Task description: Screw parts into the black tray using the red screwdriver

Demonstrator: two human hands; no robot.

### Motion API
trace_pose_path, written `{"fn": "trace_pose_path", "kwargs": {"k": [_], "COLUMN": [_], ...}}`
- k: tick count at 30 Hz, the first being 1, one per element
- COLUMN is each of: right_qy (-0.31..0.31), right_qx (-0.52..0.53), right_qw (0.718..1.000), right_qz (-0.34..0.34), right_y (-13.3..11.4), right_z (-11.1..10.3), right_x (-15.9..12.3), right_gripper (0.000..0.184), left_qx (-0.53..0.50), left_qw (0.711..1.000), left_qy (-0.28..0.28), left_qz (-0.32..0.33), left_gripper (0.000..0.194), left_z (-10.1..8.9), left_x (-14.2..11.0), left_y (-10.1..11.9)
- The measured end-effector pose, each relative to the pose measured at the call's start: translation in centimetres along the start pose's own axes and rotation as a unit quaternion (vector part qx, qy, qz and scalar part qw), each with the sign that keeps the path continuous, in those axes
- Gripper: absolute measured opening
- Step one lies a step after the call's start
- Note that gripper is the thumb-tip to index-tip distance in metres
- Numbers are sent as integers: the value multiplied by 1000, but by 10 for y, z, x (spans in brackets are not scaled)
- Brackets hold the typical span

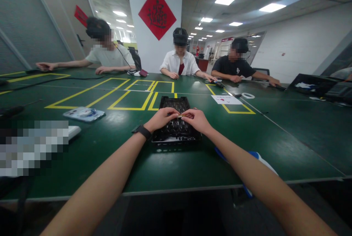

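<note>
A black plastic tray [175, 101] with a grid of small pockets lies on the green table [176, 162] in front of me. Both my hands hover over its middle. My left hand [161, 118], with a black watch on the wrist, and my right hand [195, 118] meet fingertip to fingertip, pinching a small pale piece [180, 116] between them. The piece is too small to name. Under my right forearm lies a blue and white object [257, 156], mostly hidden.
Yellow tape outlines [129, 98] mark the table beyond the tray. A phone-like flat item [84, 114] lies at the left, a paper sheet [227, 99] and tape roll [248, 95] at the right. Three people sit at the far side. An open laptop [310, 84] stands far right.
</note>
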State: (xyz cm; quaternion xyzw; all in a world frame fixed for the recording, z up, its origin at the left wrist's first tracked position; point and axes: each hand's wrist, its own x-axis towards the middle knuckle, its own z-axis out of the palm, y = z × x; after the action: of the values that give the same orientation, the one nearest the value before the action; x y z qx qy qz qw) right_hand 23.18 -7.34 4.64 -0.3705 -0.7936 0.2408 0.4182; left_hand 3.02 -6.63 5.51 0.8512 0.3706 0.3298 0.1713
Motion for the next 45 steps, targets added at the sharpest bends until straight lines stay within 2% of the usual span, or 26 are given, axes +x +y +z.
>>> {"fn": "trace_pose_path", "kwargs": {"k": [4,6,12,14,15,18,20,22,26,29,34,45], "right_qy": [42,40,7,12,6,-60,-121,-163,-185,-186,-199,-181], "right_qx": [54,21,-128,-124,-107,-32,4,11,-47,-95,-93,-157], "right_qw": [997,999,990,991,993,997,992,986,977,970,968,961], "right_qz": [32,19,-56,-55,-50,-20,-16,-33,-100,-125,-119,-135], "right_y": [3,-1,-15,-15,-16,-18,-23,-28,-32,-27,-21,-33], "right_z": [0,-1,-7,-8,-8,-6,-4,-3,-5,-8,-8,-4], "right_x": [1,0,-3,-2,-2,-1,-1,-2,-4,-4,-3,-7], "right_gripper": [22,24,17,18,19,24,26,27,22,19,17,9], "left_qx": [-17,-15,-23,-9,11,91,80,24,7,7,-25,12], "left_qw": [999,999,999,999,997,981,972,964,940,940,949,956], "left_qy": [26,27,-22,13,57,142,147,141,197,202,185,177], "left_qz": [-31,-34,-21,-28,-41,-91,-162,-226,-277,-275,-255,-233], "left_gripper": [33,32,35,36,36,39,47,48,44,43,48,47], "left_z": [-1,-1,-4,-9,-11,-13,-9,-1,11,12,9,10], "left_x": [-1,-1,-1,-2,-2,-6,-6,-4,8,15,15,14], "left_y": [-4,-3,2,-7,-15,-47,-67,-79,-86,-89,-95,-88]}}
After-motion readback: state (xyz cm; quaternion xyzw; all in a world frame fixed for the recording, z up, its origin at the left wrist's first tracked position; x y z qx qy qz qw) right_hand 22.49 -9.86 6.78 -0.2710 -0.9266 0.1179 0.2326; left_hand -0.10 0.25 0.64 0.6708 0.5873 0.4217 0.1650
